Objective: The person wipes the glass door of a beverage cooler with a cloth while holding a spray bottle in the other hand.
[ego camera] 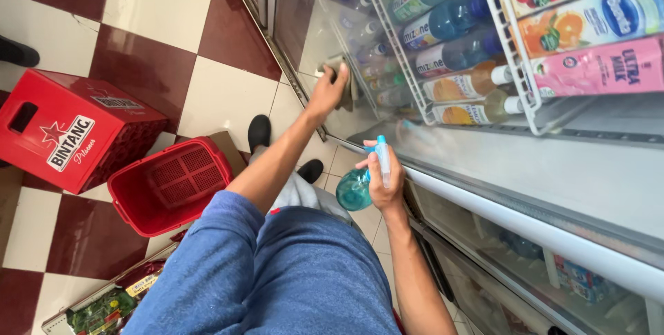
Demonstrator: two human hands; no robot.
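**Low on the fridge door, cloth and spray at work**

Down at the glass door [360, 110], our left hand [330, 89] presses a cloth [344, 79] flat against the pane, fingers spread over it and pinning it there. Our right hand [387, 186] wraps around the neck of a teal spray bottle [356, 188], held just in front of the door frame, with a finger near the trigger; we cannot tell whether it is squeezing.

We see risks. The reach is long and low, so the cloth could slip off the wet glass. Liquid on the checkered floor [221, 93] beside our shoes [260, 131] could make the footing slick.

Behind the glass, wire racks [515, 65] hold bottles [449, 20] of blue and orange drink and cartons [595, 65] lying on their sides. The red basket [169, 186] looks empty; the red crate [72, 127] is closed, its contents hidden. The spray bottle looks partly filled.
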